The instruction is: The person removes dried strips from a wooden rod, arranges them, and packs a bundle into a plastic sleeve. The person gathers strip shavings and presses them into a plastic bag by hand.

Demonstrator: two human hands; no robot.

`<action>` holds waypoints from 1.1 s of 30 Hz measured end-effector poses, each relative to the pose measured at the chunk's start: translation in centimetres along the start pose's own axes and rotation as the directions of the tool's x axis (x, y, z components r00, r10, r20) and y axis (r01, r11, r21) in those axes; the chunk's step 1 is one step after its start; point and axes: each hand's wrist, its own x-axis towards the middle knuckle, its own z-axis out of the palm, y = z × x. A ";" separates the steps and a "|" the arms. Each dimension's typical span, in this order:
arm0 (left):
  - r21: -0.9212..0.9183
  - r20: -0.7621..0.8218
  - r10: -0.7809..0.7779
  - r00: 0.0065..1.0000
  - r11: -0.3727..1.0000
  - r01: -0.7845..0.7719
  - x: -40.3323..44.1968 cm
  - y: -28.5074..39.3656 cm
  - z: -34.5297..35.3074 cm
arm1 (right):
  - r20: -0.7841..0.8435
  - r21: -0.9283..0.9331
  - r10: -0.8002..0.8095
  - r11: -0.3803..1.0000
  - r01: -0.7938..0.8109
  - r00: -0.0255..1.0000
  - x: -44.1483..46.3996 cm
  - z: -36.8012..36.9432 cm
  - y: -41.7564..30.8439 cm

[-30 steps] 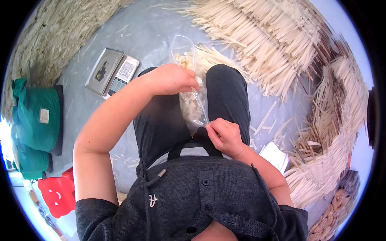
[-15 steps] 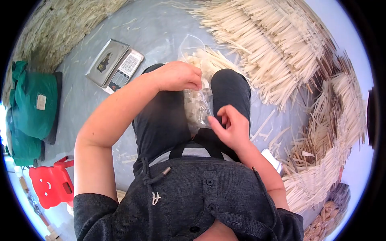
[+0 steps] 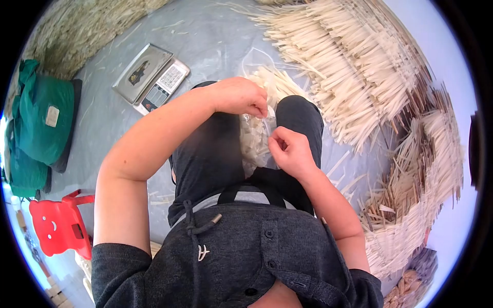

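Observation:
Between my knees stands a clear plastic bag point(image 3: 253, 134) filled with pale, flat cut pieces. My left hand point(image 3: 240, 96) reaches over the bag's upper part, fingers bent and pinched on its edge. Lower down on the other side, my right hand point(image 3: 291, 150) has its thumb and forefinger pressed together at the bag's right edge. The exact grip points are partly hidden by the fingers. A pile of pale strips point(image 3: 280, 82) lies just beyond the bag.
A digital scale point(image 3: 151, 77) with a dark item on its pan sits at the front left. Green bags point(image 3: 46, 123) and a red stool point(image 3: 56, 226) stand on the left. Large stacks of pale strips point(image 3: 334, 61) spread along the right.
My right hand has moved up along the bag and its fingers have closed from apart to a pinch. My left hand has shifted slightly right in view, still at the bag.

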 end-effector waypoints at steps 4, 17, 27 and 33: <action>0.001 0.007 0.005 1.000 1.000 -0.005 -0.1 -0.1 0.0 | 0.063 -0.083 0.120 0.990 -0.115 0.991 0.6 -0.6 -1.2; -0.384 -0.449 -0.452 0.771 0.877 0.290 -3.7 5.9 2.6 | 0.040 -0.004 0.155 0.988 -0.155 0.987 0.7 -0.7 -0.3; -0.678 -0.110 -0.564 0.819 0.645 0.352 -5.1 12.9 10.6 | 0.186 -0.045 0.090 0.996 -0.083 0.978 -1.4 -1.2 -0.5; -0.083 -0.478 -0.280 0.833 0.958 0.275 -3.2 12.1 11.3 | 0.133 0.048 0.146 0.987 -0.154 0.980 -2.4 -0.9 -0.1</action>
